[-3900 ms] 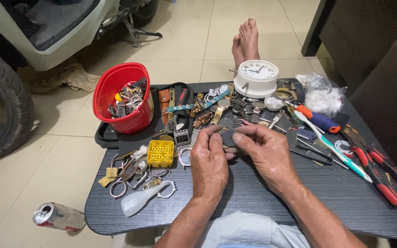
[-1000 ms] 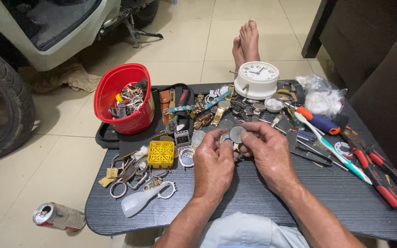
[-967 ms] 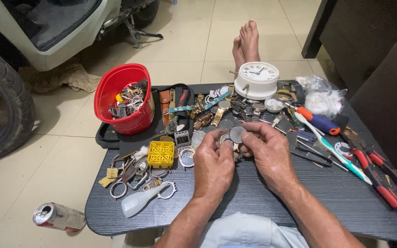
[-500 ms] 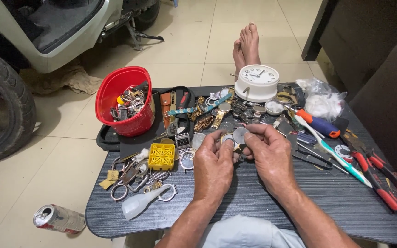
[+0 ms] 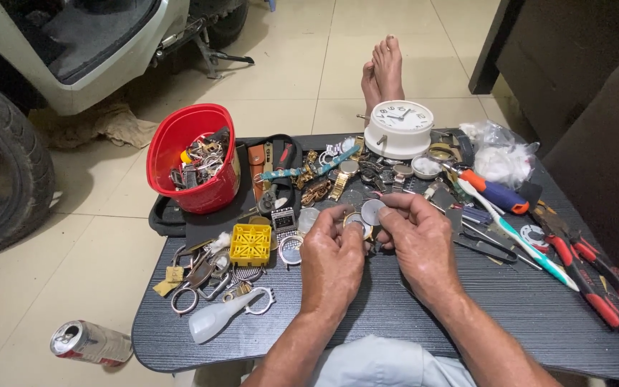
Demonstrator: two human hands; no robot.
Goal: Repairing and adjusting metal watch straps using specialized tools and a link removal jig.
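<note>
- both forearms come up from the bottom edge, bare, and angle in toward each other so the hands meet near the middle.
- the left hand shows its back to the camera, knuckles up, fingers curled inward and forward, thumb side turned toward the other hand.
- the right hand also shows its back, wrist bent slightly, fingers bunched with the thumb and forefinger pinched together at the tips.
- the fingertips of the two hands sit just beside each other, nearly touching.
- two bare feet lie side by side beyond the hands, soles and toes pointing away.
</note>
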